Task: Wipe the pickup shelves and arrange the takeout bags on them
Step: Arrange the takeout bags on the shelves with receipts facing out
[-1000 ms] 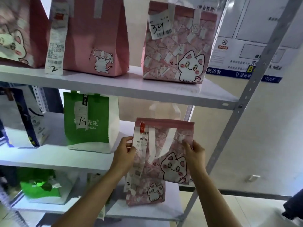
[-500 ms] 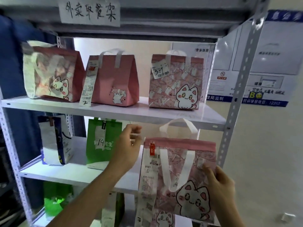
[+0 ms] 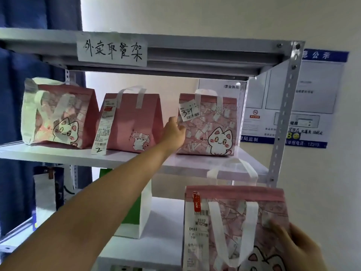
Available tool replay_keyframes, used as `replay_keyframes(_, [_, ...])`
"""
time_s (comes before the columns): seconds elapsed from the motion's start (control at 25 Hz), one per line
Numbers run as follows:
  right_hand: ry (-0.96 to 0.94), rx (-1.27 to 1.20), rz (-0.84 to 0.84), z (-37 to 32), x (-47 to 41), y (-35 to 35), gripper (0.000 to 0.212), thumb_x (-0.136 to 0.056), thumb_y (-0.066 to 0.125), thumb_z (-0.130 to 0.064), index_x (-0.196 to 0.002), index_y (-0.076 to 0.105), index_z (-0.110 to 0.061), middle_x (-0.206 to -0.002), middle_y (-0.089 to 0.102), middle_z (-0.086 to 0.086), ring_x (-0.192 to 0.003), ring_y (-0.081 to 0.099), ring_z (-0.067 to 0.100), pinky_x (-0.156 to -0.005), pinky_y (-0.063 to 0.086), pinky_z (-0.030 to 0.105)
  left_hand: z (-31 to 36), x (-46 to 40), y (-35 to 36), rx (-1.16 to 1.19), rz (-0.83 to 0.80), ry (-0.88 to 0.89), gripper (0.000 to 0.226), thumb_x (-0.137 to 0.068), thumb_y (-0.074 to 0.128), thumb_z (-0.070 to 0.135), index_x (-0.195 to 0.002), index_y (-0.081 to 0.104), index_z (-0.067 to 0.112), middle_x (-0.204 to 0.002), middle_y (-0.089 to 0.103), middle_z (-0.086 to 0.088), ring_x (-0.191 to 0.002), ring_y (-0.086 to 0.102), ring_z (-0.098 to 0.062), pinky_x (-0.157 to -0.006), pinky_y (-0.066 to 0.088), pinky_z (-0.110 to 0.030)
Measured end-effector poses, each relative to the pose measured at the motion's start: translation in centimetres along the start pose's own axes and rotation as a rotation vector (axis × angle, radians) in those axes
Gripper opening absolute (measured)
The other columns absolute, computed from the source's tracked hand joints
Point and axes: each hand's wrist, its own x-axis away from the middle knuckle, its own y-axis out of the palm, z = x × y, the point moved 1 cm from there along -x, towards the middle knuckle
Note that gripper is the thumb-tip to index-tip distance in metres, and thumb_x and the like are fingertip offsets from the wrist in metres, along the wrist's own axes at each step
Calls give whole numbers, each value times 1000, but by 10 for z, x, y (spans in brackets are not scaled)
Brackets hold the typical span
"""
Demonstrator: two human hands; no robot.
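My right hand holds a pink cat-print takeout bag with a long receipt, at the lower right in front of the rack. My left hand reaches up to the upper shelf and touches the left edge of the pink cat bag marked 324; I cannot tell whether the fingers grip it. Left of that bag stands a plain pink bag with a receipt marked 2, and a third cat bag stands at the far left.
A handwritten paper label hangs on the top rail. On the middle shelf a green and white bag is partly hidden by my arm. The right upright post stands before wall notices. A blue curtain hangs left.
My left hand let go of the held bag and reached up to the 324 bag on the upper shelf. The right hand alone now holds the bag. My view tilted upward.
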Motion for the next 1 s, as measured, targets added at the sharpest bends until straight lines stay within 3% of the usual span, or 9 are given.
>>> replay_keyframes(0.08, [-16,6,22,-10,-1,0,7,-83,80,-26,-85,80,-19,-64,74,-11,-77,63,3,-65,42,20,-1,-28,5,-29,9,-89,45,-102,49,26,-142,38,9,-137,56,-9,-76,58,-7,-53,35,-17])
replay_keyframes(0.2, [-32,19,58,-17,-4,-3,4,-83,80,-26,-84,80,-22,-61,72,-15,-75,63,3,-66,43,20,-3,-59,13,3,-7,-163,50,-100,52,29,-142,39,5,-139,54,-15,-115,59,-30,-76,43,-28])
replay_keyframes(0.32, [-43,24,76,-15,-7,-8,7,-85,78,-18,-91,81,-15,-62,73,-14,-70,62,3,-63,43,19,-4,-75,21,132,-4,-179,47,-95,60,34,-132,52,7,-127,62,-11,-109,62,-28,-82,48,-31])
replay_keyframes(0.48, [-49,42,68,-8,-9,-14,7,-87,75,-12,-90,79,-16,-62,74,-12,-61,63,1,-52,46,7,3,-78,35,266,20,-185,37,-93,65,29,-123,61,7,-117,68,-7,-96,64,-21,-69,49,-24])
replay_keyframes(0.6, [-18,43,41,1,-11,-17,6,-88,74,-15,-89,78,-19,-66,75,-2,-65,70,11,-66,57,28,14,-70,38,372,7,-159,30,-96,61,21,-122,65,6,-116,69,-8,-96,65,-18,-78,53,-25])
replay_keyframes(0.68, [1,46,20,9,-10,-17,8,-90,73,-19,-88,78,-25,-69,76,1,-75,72,24,-78,59,41,22,-61,32,429,17,-147,28,-97,59,18,-121,65,5,-106,68,-6,-82,61,-14,-71,49,-24])
replay_keyframes(0.76, [10,37,12,16,-7,-18,9,-90,72,-22,-87,77,-29,-68,76,-7,-74,72,17,-71,58,33,29,-51,20,466,11,-144,25,-98,58,18,-118,65,6,-95,63,-3,-68,53,-12,-61,45,-24])
replay_keyframes(0.92, [54,-13,-30,29,-11,-20,6,-90,71,-22,-88,76,-25,-66,75,-11,-56,68,-1,-46,48,12,38,-26,-11,506,-2,-186,14,-96,62,25,-108,65,18,-109,67,-4,-92,64,-23,-70,57,-33])
replay_keyframes(1.0, [82,-24,-61,35,-16,-19,9,-90,71,-28,-85,78,-25,-70,77,-6,-63,73,8,-53,55,22,40,-15,-26,554,-23,-168,19,-96,62,24,-113,66,16,-114,70,-6,-100,67,-25,-79,60,-42])
